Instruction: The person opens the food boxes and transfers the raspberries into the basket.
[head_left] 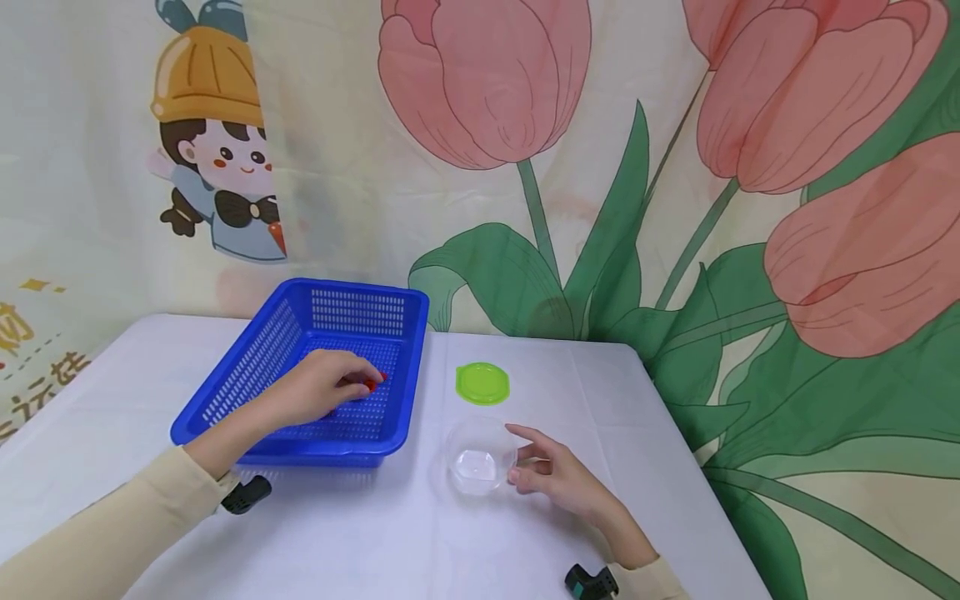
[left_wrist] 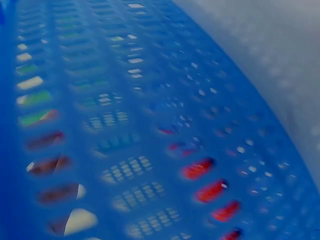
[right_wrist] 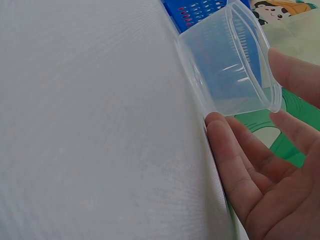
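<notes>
My left hand (head_left: 326,387) reaches down inside the blue plastic basket (head_left: 415,367), fingers bent, with a small red object (head_left: 371,385) at the fingertips. The kind of that object does not show. In the left wrist view, the basket's slotted wall (left_wrist: 165,115) hides the hand, and red shows through some slots. A clear round plastic cup (head_left: 480,458) stands on the table to the basket's right. Beside it is my right hand (head_left: 558,479), fingers spread loosely and fingertips right at its side. The right wrist view shows the cup upright, with relaxed fingers near its rim and base.
A bright green round lid (head_left: 482,383) lies flat behind the cup. White cloth covers the table (head_left: 420,542). A hanging backdrop (head_left: 337,167) with printed tulips and a cartoon figure rises behind the table's far edge.
</notes>
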